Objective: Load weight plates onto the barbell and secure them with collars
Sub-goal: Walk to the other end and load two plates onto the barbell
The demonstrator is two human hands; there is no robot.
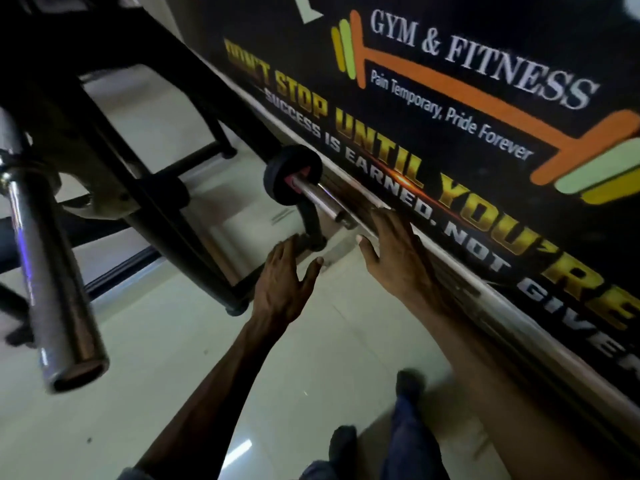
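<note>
- Both hands empty, fingers spread: left hand (284, 282) and right hand (394, 254) reach toward the barbell (322, 195).
- One small plate (284, 174) on; without a collar, it could slide off.

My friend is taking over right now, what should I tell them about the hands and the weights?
Left hand: open, fingers spread, holding nothing, reaching toward the rack's black peg.
Right hand: open, holding nothing, near the tip of the shiny chrome bar by the wall.
One small black round weight plate sits on that bar.
The nearer chrome barbell sleeve at the left is bare.
Done: no plate loaded on the near sleeve. Left: plates and collars; no collar is clearly visible.
</note>
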